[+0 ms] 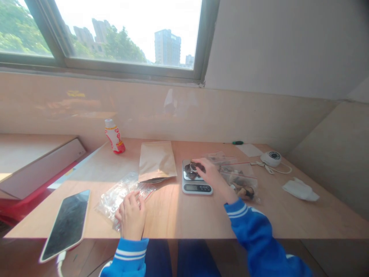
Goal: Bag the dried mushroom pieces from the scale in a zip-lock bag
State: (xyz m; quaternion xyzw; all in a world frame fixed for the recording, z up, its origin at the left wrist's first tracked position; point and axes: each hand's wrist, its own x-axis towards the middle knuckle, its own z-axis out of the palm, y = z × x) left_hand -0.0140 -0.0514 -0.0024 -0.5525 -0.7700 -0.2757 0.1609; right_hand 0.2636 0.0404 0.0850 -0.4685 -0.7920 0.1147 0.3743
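Note:
My left hand (pixel 132 213) lies on a crumpled clear plastic bag (pixel 117 194) near the table's front edge, its fingers loosely stretched over it. On the right, my right hand (pixel 210 173) reaches over a small white digital scale (pixel 197 189). Its fingers and thumb close around some dark brown dried pieces (pixel 190 170) heaped on the weighing plate; their exact kind is unclear. Left of the scale lies a flat brown paper pouch (pixel 158 161), its opening facing me. Clear zip bags (pixel 240 173) lie beside my right wrist, one holding brownish dried pieces (pixel 243 190).
A phone (pixel 67 221) with a white cable overhangs the front left edge. A red and white bottle (pixel 114 137) stands at the back left. To the right are a round white device (pixel 270 158) with a cord, a white tissue (pixel 300 189) and a green object (pixel 238 142).

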